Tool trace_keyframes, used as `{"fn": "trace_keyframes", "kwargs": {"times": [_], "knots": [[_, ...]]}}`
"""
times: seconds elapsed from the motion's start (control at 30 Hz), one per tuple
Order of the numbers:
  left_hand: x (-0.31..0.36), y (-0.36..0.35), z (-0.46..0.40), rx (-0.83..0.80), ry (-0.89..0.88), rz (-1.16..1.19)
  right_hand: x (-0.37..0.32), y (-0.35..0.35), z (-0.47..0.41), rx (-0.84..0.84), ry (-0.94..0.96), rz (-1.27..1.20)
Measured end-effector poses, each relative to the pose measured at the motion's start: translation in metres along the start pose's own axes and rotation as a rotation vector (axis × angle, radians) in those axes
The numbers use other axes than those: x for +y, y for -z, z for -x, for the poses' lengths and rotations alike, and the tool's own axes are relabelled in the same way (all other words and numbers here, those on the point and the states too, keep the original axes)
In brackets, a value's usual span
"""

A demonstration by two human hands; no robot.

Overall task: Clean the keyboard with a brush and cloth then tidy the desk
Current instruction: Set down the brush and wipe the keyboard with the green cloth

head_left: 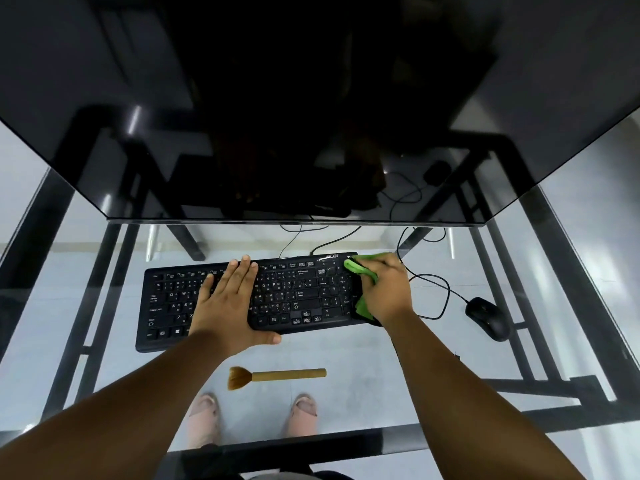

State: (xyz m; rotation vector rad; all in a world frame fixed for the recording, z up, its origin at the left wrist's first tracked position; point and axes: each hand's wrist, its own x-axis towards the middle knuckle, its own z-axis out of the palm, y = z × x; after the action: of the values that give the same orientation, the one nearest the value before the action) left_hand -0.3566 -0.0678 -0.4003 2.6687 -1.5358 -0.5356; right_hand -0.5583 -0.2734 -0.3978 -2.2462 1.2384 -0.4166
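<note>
Brush nearest, mouse right of keyboard, cable prob. its.

Black monitor fills the upper view, screen dark and glossy. Black mouse lies on the glass desk, right side, its cable looping back toward the monitor. Black frame bars and pale floor show through the glass, along with two feet in light slippers below the near edge.
</note>
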Motion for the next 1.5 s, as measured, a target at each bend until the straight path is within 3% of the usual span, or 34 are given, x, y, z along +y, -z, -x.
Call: {"fn": "trace_keyframes", "kwargs": {"times": [0.13, 0.3, 0.53, 0.77, 0.97, 1.03, 1.17, 1.37, 1.5], "knots": [[0.000, 0.001, -0.001, -0.003, -0.002, 0.003, 0.000, 0.005, -0.002, -0.052, 0.098, 0.047], [-0.001, 0.001, 0.000, 0.006, -0.011, 0.009, -0.002, 0.005, -0.014, 0.018, -0.016, 0.083], [-0.002, 0.000, -0.001, 0.011, -0.011, 0.026, -0.014, -0.008, -0.016, -0.016, 0.183, 0.121], [-0.002, 0.000, -0.001, 0.005, -0.010, 0.023, -0.022, -0.009, -0.026, 0.019, 0.017, 0.145], [-0.003, 0.000, -0.001, 0.002, -0.015, 0.042, -0.025, -0.008, -0.023, -0.131, 0.212, 0.119], [-0.004, 0.000, -0.001, -0.004, -0.019, 0.053, -0.019, -0.003, -0.026, -0.103, 0.166, 0.110], [-0.005, 0.004, 0.000, -0.012, -0.052, 0.054, -0.022, 0.006, -0.028, 0.049, -0.200, -0.133], [-0.022, 0.010, 0.003, -0.003, -0.050, 0.073, -0.034, -0.005, -0.023, -0.079, -0.171, -0.087], [-0.028, 0.009, 0.006, 0.007, -0.043, 0.093, -0.043, -0.022, -0.018, -0.214, 0.007, -0.014]]}}
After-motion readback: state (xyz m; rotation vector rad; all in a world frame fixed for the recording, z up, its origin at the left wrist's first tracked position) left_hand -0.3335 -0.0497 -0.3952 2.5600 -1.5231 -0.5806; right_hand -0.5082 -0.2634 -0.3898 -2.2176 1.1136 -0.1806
